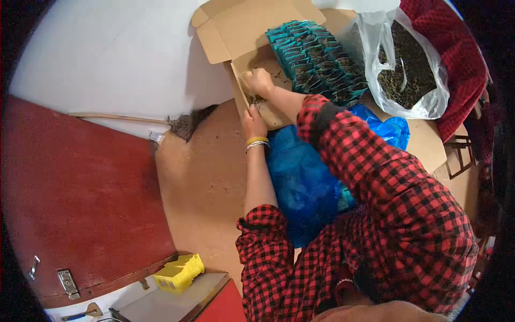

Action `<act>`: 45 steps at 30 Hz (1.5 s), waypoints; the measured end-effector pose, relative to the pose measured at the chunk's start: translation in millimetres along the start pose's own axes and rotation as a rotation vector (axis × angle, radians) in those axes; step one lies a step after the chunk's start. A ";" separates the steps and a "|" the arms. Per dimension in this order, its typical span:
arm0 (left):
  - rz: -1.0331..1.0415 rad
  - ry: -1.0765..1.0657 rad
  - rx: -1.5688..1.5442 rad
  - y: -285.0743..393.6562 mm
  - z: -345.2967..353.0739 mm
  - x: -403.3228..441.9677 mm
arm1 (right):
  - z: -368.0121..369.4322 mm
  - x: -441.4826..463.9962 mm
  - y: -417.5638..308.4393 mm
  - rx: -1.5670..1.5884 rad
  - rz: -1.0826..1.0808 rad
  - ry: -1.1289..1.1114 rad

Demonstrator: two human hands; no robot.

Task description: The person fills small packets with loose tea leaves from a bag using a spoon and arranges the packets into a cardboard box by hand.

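Observation:
My left hand (254, 123) is at the near left edge of an open cardboard box (279, 114), its fingers on the box wall. Just beyond it, inside the box, my right hand (259, 84) is closed, and what it holds, if anything, is too small to make out. Dark loose bits lie on the cardboard around it. Rows of small teal packets (316, 59) with dark contents fill the box's right part. A blue plastic bag (303, 182) lies below the box, beside my left forearm.
A clear plastic bag of dark loose leaves (407, 70) stands at the upper right, near a red cloth (456, 59). On the left are a red door (86, 198), a broom (185, 126) by the wall, and a yellow plastic basket (179, 273).

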State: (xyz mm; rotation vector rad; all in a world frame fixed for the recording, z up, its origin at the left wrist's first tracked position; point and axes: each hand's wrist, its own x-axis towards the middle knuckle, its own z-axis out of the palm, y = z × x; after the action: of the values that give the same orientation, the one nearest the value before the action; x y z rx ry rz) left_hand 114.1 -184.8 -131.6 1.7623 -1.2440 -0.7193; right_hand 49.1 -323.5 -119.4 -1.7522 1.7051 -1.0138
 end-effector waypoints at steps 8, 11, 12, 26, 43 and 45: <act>0.029 -0.024 0.157 13.4 -12.5 -7.2 | -269.2 -18.8 -91.7 0.886 0.053 -0.184; 0.074 -0.057 0.178 8.2 -12.6 -1.7 | -381.5 -44.3 -51.1 0.703 -0.236 0.089; 0.083 -0.061 0.179 8.2 -12.9 1.6 | -413.0 -51.2 -26.7 0.437 -0.419 0.234; 0.473 -0.611 0.377 191.9 -8.3 -182.4 | -445.8 -141.6 138.4 -0.440 -0.182 0.333; 0.652 -0.309 0.335 185.6 32.9 -144.7 | -347.6 -303.1 167.4 -0.267 -0.581 -0.223; 0.598 -0.362 0.281 187.3 39.3 -149.9 | -356.0 -301.1 176.2 -0.301 -0.392 -0.286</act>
State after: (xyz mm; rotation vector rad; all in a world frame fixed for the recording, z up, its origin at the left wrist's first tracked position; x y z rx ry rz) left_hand -55.0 -84.8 11.6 1.3762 -2.0815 -0.5343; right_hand -321.8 8.3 -92.9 -2.3638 1.4198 -0.6310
